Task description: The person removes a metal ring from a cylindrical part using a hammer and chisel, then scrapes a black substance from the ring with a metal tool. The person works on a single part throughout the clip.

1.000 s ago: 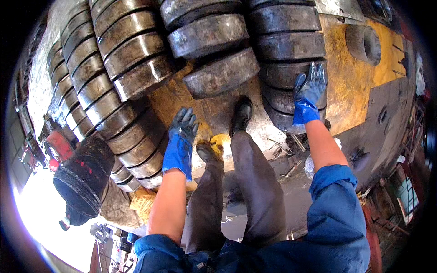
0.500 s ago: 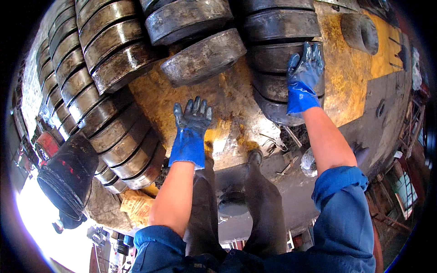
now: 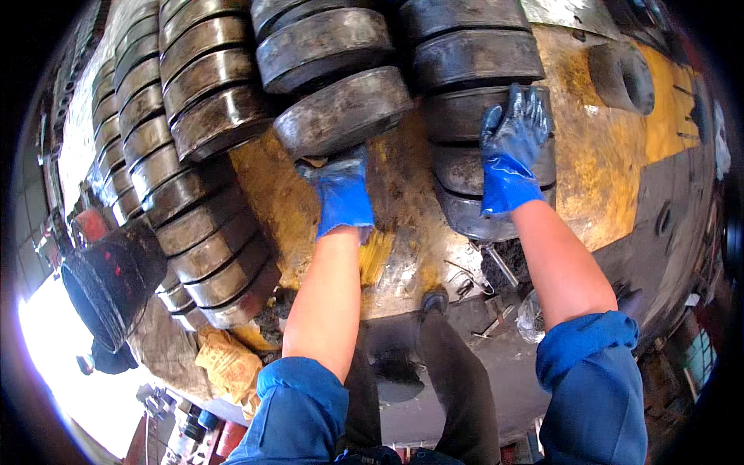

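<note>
Several thick, round, dark metal pieces lie side by side in rows. The near end piece point(image 3: 345, 112) of the middle row is tilted slightly. My left hand point(image 3: 342, 186), in a blue rubber glove, reaches to its lower edge; the fingertips are hidden there, so I cannot tell whether they grip it. My right hand point(image 3: 514, 147), in a matching glove, lies on the metal pieces of the right row point(image 3: 457, 167), with its fingers stretched out and pointing away from me. Both gloves are darkened with grime at the fingers.
More metal rows point(image 3: 205, 240) run along the left. A black bucket point(image 3: 108, 279) stands at lower left, near a crumpled yellowish cloth or sack point(image 3: 229, 360). At right lies a short thick pipe point(image 3: 622, 77) on the yellow-stained floor plate point(image 3: 581, 170). A metal rod point(image 3: 502, 265) lies near my feet.
My left hand has moved forward, from above the floor plate to the lower edge of the tilted metal piece. The right hand stays on the right row. The whole view has shifted slightly.
</note>
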The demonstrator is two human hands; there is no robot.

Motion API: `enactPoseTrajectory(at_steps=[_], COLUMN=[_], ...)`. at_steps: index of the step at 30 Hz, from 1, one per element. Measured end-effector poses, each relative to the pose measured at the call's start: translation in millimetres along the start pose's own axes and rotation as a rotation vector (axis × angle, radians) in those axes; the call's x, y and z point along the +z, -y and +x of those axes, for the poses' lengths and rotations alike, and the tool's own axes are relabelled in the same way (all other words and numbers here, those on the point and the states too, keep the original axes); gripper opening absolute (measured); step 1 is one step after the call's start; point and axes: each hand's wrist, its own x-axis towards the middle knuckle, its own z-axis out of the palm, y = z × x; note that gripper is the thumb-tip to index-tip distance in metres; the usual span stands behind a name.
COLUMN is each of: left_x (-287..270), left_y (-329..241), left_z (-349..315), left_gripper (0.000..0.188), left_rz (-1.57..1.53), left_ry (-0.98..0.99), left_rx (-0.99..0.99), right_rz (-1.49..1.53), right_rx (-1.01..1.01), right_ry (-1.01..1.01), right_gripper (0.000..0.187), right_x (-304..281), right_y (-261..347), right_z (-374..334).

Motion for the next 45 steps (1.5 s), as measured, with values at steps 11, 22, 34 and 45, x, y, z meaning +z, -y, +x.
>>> enactPoseTrajectory(at_steps=[11,22,34,45], left_x=[-9,-127,-284,-331], left_y=[9,-3,-43,-58], left_z=[11,-83,-264,-279], left_gripper=[0.068,0.064,0.063,0.063], left_rz=[-0.002,0.157,0.227,0.234], left_ry=[0.212,-0.21,-0.597,-0.424], left_rx=[-0.067,-0.045,-0.092,-0.202], right_rz=[-0.003,0.037,-0.047,0.238], right_rx=[0.042,0.003,-0.252,-0.155], right_ry=[-0.041,-0.071,-0.258,-0.08], right_gripper=[0.053,0.054,0.047,0.017], right_x=[18,19,23,-5], right_y=[-7,-3,-17,10], right_z=[-2,-3,-7,-55])
